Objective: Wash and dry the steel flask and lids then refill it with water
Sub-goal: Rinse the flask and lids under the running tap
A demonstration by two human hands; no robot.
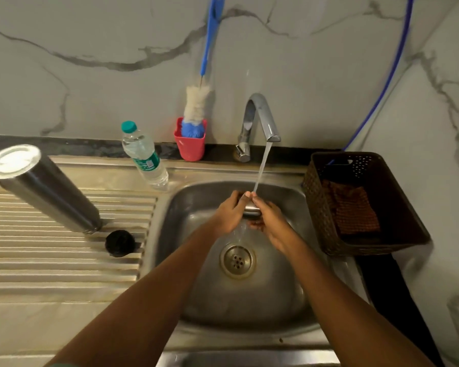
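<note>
Holding a small round steel lid [251, 210] under the tap's water stream [261, 168], the left hand [229, 214] and right hand [269, 221] both keep a closed grip on it over the steel sink basin [186, 207]. The tall cylindrical steel flask [44, 188] stands upside down on the ribbed steel drainboard [51, 260], with a round black lid [119, 243] just beside its mouth

Veined marble wall [90, 83], steel sink [249, 308]
</note>
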